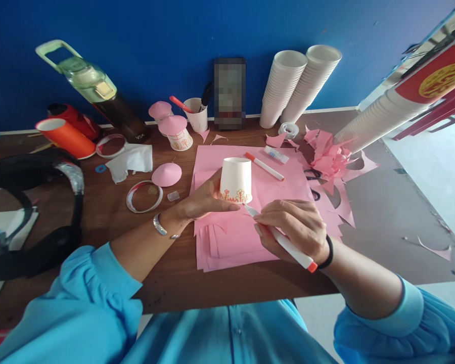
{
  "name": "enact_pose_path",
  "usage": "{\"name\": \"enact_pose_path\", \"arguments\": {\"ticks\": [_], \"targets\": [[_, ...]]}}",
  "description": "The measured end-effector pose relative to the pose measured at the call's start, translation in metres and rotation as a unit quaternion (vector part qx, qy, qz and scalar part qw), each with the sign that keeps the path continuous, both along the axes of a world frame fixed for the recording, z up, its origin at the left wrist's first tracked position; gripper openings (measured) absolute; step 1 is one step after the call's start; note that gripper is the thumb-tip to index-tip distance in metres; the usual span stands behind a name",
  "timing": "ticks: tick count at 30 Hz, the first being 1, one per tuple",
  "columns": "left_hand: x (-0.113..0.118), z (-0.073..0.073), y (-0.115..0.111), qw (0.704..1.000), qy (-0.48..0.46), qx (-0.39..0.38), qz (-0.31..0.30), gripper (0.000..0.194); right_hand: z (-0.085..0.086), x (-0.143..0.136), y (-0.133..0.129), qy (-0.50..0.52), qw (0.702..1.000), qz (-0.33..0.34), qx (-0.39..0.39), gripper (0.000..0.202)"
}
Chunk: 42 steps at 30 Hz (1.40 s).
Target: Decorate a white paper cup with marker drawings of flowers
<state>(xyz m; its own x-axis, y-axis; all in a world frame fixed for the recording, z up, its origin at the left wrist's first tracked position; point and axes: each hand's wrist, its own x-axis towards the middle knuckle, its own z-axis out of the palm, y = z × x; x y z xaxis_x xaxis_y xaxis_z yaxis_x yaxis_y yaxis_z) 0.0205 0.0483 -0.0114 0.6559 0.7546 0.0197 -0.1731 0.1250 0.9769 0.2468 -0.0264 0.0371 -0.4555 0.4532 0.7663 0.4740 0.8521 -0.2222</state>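
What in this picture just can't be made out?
Head view, the only one:
- The upright dark panel against the blue wall is blurred into squares.
- The near side of the upturned paper cup is partly hidden by the left hand.
- The orange drawing along its rim is too small to read.
- The marker is partly wrapped by the right hand.
- The cup stack at right is cut off by the edge.

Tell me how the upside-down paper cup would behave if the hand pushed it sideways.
The paper cup is probably very light, so it would likely slide on the smooth pink paper. It stands on its wide rim, so tipping seems unlikely. Its thin wall may dent under the left hand if squeezed.
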Motion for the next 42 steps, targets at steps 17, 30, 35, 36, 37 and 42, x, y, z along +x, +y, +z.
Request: {"name": "enact_pose_path", "arguments": {"ticks": [17,30,35,36,37,42], "targets": [[-0.006,-0.007,0.004,0.996,-0.062,-0.030,-0.059,0.077,0.000,0.009,0.000,0.011,0.997,-0.061,0.035,0.034],[-0.008,-0.013,0.006,0.996,-0.064,-0.013,-0.067,0.075,-0.009,0.009,0.003,0.020,0.996,-0.082,0.042,0.033],[-0.007,-0.010,0.005,0.999,-0.019,-0.006,-0.047,0.081,-0.009,0.010,0.004,0.011,0.996,-0.080,0.035,0.029],[-0.007,-0.010,0.004,0.999,-0.009,-0.008,-0.035,0.083,-0.009,0.010,0.004,0.011,0.996,-0.077,0.033,0.029],[-0.007,-0.011,0.003,1.000,-0.002,-0.012,-0.020,0.084,-0.008,0.010,0.004,0.010,0.997,-0.075,0.033,0.030],[-0.003,-0.014,-0.001,0.998,0.011,-0.007,0.054,0.086,-0.007,0.007,0.005,-0.005,0.995,-0.087,0.046,0.028]]}}
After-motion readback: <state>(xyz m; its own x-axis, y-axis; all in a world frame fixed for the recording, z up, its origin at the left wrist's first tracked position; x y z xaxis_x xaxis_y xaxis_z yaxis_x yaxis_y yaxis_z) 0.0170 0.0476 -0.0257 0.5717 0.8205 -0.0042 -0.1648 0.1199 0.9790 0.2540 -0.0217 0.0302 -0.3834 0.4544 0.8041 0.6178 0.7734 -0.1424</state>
